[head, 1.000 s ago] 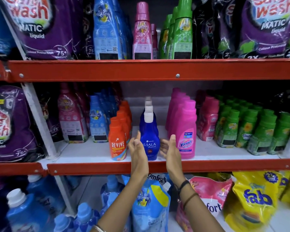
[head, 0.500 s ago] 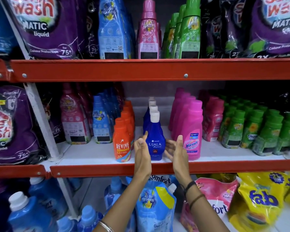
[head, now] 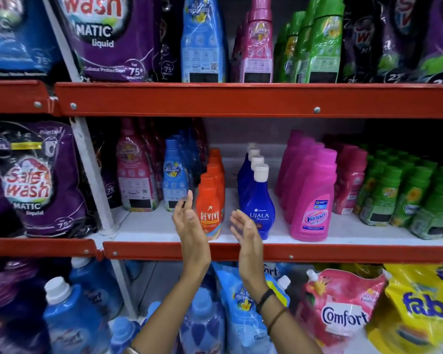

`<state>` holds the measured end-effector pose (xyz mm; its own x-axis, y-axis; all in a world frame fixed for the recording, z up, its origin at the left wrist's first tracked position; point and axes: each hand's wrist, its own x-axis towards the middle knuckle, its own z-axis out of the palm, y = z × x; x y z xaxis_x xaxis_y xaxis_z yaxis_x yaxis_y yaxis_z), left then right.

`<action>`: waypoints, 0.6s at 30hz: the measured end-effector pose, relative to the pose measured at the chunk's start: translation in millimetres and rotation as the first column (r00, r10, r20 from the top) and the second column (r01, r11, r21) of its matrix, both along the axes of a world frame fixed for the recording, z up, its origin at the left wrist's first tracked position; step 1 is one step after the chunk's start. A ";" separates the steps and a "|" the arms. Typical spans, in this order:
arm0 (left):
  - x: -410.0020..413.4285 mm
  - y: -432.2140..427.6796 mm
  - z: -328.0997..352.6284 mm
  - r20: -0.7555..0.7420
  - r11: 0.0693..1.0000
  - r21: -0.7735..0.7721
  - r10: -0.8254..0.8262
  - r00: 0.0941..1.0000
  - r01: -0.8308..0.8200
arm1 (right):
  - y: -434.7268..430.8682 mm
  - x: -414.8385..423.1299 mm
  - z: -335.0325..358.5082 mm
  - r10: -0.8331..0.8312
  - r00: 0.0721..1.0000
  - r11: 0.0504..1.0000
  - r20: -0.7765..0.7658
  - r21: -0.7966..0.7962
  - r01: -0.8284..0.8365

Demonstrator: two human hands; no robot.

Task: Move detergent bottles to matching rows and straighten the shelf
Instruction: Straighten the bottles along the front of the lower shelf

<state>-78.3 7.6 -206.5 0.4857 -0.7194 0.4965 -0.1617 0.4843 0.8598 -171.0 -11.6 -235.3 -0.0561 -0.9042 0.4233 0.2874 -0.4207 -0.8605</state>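
Observation:
On the middle shelf stand rows of bottles. The orange Revive row is left of the blue Ujala row, and the pink Vanish row is right of that. My left hand is flat and upright just left of the front Revive bottle, fingers apart. My right hand is upright between the Revive and Ujala fronts, in front of the Ujala bottle's lower left. Neither hand holds anything. The two palms face each other with the front Revive bottle between them.
Left of the Revive row stand light blue and pink softener bottles. Small pink and green bottles fill the right. Purple Safe Wash pouches sit far left. A red shelf rail runs across the front. Pouches and jugs fill the shelf below.
Both hands have shifted left, from either side of the front Ujala bottle to either side of the front Revive bottle. They stay open and empty.

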 end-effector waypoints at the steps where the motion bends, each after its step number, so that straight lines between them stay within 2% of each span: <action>1: 4.8 -1.8 0.4 -0.011 0.999 0.043 0.001 1.000 0.000 | -1.1 8.1 1.3 0.016 1.000 0.999 -0.001 0.027 -0.016; 3: 10.9 -7.0 -1.0 0.019 0.995 0.100 -0.004 1.000 0.002 | -2.9 20.7 5.6 0.034 0.999 0.996 0.017 0.078 -0.035; 7: 14.8 -11.6 -4.2 0.074 0.992 0.114 -0.059 0.996 0.051 | -6.2 31.1 13.6 0.010 1.000 0.988 0.028 0.152 -0.014; 18: 17.6 -11.7 -2.7 0.107 0.982 0.152 -0.125 0.986 0.108 | -9.2 31.1 17.0 -0.036 0.992 0.989 0.122 0.150 0.017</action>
<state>-60.8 -4.1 -209.2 0.3401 -0.8363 0.4301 -0.2138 0.3766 0.9014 -139.9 -20.8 -218.2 -0.1247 -0.9540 0.2728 0.3862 -0.2999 -0.8723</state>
